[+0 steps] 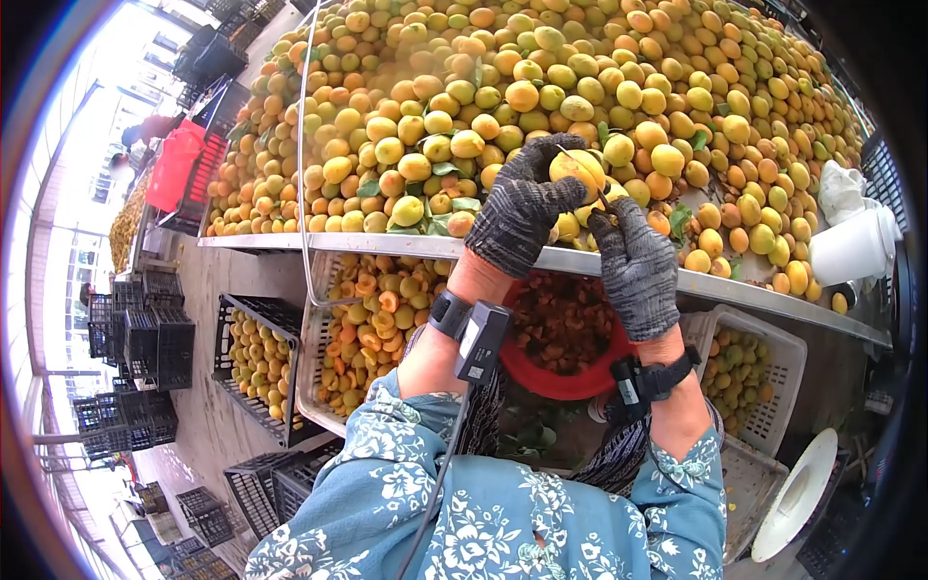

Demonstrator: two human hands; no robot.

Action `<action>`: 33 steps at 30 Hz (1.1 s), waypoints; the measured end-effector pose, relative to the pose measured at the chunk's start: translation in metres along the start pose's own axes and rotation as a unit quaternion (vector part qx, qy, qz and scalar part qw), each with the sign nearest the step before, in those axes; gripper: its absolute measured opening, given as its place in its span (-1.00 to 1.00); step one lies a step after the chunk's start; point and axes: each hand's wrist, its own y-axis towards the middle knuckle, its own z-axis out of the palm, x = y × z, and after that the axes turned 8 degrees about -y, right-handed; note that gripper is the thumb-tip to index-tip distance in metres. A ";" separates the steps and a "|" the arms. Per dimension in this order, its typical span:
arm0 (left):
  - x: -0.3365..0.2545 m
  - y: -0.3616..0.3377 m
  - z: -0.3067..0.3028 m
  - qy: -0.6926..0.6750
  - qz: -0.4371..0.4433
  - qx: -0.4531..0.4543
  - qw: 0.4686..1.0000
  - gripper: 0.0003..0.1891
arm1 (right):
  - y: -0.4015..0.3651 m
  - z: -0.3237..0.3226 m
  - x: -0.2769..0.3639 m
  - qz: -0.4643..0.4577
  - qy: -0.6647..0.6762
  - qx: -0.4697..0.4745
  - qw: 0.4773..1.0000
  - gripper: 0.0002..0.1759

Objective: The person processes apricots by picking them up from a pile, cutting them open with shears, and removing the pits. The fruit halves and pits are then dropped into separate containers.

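My left hand (522, 208), in a dark grey knit glove, holds a yellow-orange fruit (577, 174) between thumb and fingers above the front edge of the metal table (570, 261). Close against the fruit's lower right side is my right hand (638, 266), gloved the same way, its thumb and fingers pinched on something thin and dark that I cannot make out. Behind both hands lies a large heap of yellow, green and orange fruit (435, 126). Below them, under the table edge, a red basin (556, 385) holds dark reddish-brown pieces.
A white crate (307, 372) of halved and whole fruit stands left of the basin; a black crate (224, 338) of fruit is further left. Another white crate (788, 387) is at the right. A white bucket (851, 249) rests on the table's right end. A person (155, 128) is far left.
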 end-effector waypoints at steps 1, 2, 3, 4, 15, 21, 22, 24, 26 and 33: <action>0.001 0.000 -0.001 -0.008 -0.004 0.004 1.000 -0.49 | 0.000 0.000 0.004 -0.004 -0.035 -0.004 0.999 -0.74; 0.002 0.000 0.000 -0.008 -0.004 0.005 1.000 -0.49 | 0.001 0.000 0.007 -0.003 -0.035 -0.004 0.999 -0.74; 0.004 0.000 0.002 -0.074 -0.018 -0.005 0.997 -0.50 | 0.001 0.000 0.010 -0.006 -0.078 0.006 0.997 -0.73; 0.006 0.000 0.004 -0.139 -0.031 -0.015 0.990 -0.51 | 0.001 0.000 0.012 -0.009 -0.121 0.016 0.992 -0.73; 0.044 0.005 0.002 -0.372 -0.119 -0.164 0.906 -0.71 | 0.007 0.007 0.021 0.035 -0.176 0.079 0.981 -0.62; 0.036 -0.002 0.006 -0.312 -0.101 -0.171 0.929 -0.74 | 0.003 0.008 0.019 0.089 -0.075 0.092 0.989 -0.58; 0.035 -0.002 0.007 -0.311 -0.118 -0.169 0.928 -0.74 | 0.002 0.009 0.017 0.103 -0.035 0.088 0.990 -0.57; 0.038 -0.003 0.009 -0.312 -0.138 -0.165 0.925 -0.73 | 0.001 0.009 0.015 0.116 0.019 0.089 0.989 -0.58; 0.045 -0.005 0.008 -0.307 -0.102 -0.127 0.938 -0.82 | 0.000 0.008 0.013 0.129 0.074 0.086 0.985 -0.59; 0.057 -0.011 0.005 0.180 0.174 -0.067 0.966 -0.79 | -0.010 0.015 -0.010 0.049 0.109 0.092 0.989 -0.69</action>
